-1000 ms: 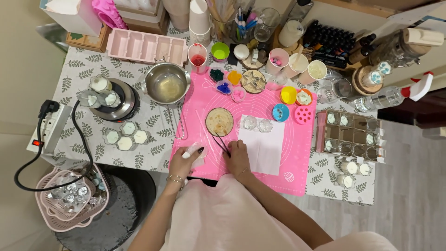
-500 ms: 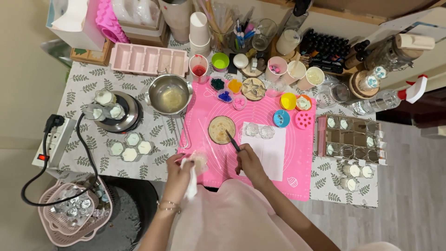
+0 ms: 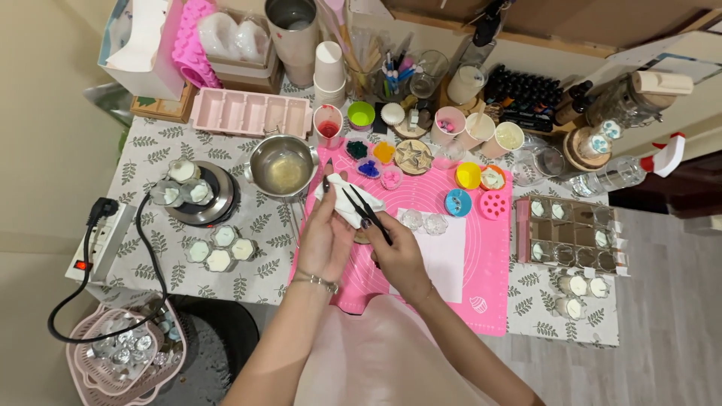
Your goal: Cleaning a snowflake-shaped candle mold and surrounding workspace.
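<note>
1. The left hand (image 3: 325,239) is raised over the near edge of the pink silicone mat (image 3: 481,259), fingers curled around a crumpled white tissue (image 3: 347,201) and gripping it firmly.
2. The right hand (image 3: 398,256) sits just beside it, fingers pinched together on a pair of black tweezers (image 3: 367,212).
3. The tweezers' long axis runs from the right hand up and to the left, so the tips lie against the tissue in the left hand; the two hands nearly touch, and the tissue is directly ahead of the tweezer tips.
4. Behind the hands, partly hidden, a small round dish sits on the mat; what it holds cannot be made out now.
5. Just right of the hands lie a white sheet of paper (image 3: 444,256) and two small clear glass cups (image 3: 423,222), which look empty.
6. To the left of the mat, a steel pot (image 3: 283,167) holds a pale clear liquid.
7. Further left, a round hot plate (image 3: 197,195) carries three small glass cups of white wax, and more hexagonal filled cups (image 3: 219,249) stand on the bench (image 3: 150,150) nearby.
8. On the right, a compartmented tray (image 3: 571,234) holds several more small filled cups.
</note>
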